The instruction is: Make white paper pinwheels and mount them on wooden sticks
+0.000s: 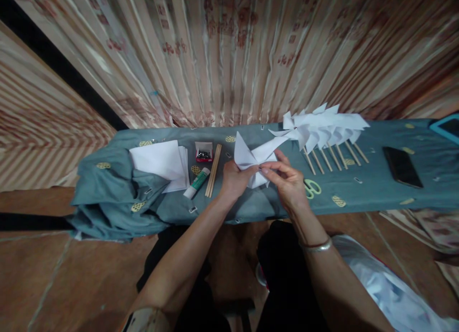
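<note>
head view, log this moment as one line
left hand: holding folded white paper; right hand: touching paper's middle; nearby: glue stick, wooden sticks

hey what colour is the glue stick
The glue stick is green along its middle with whitish ends; it shows best in the head view.

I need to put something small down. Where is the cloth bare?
Roomiest: the front cloth between the green scissors and phone, below the white pinwheels; another patch lies right of the phone. Crowded: left, with paper stack, red box, glue stick and loose sticks; middle, around left hand and right hand.
</note>
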